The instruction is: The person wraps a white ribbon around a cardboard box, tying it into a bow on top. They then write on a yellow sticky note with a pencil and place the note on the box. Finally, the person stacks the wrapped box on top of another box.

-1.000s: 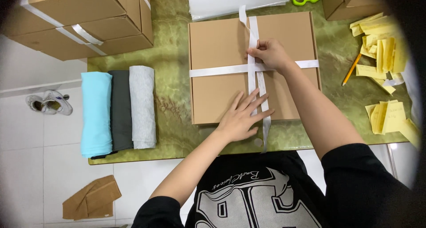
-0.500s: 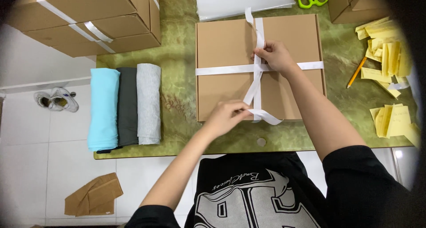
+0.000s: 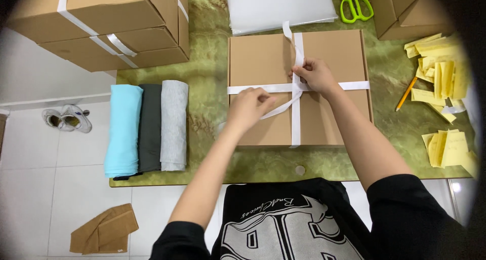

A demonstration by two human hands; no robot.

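Far left, on the white floor: a pair of shoes (image 3: 67,118) and a folded piece of brown cardboard (image 3: 104,230) lower down.
Table (image 3: 207,88) is green, marble-look. Top-left corner: stacked cardboard boxes (image 3: 109,24) bound with white tape.
Next over: three rolled garments side by side, touching — light blue (image 3: 123,131), dark grey (image 3: 150,128), light grey (image 3: 174,125).
Centre: flat brown box (image 3: 263,57) lying on the table, crossed by white ribbon (image 3: 295,118), one band lengthwise, one across.
Left hand (image 3: 248,108) over the box's left half, fingers pinched on a loose ribbon end running diagonally toward the crossing.
Right hand (image 3: 315,75) at the crossing, fingers pressed together gripping the ribbon there; a second loose end sticks up past it.
Above the box: white sheet stack (image 3: 278,7), touching the box's far edge.
Right of that: green-handled scissors (image 3: 356,7), then more cardboard boxes (image 3: 405,12) in the top-right corner.
Far right: pencil (image 3: 406,93) and scattered yellow paper slips (image 3: 443,80), near the box but apart from it.
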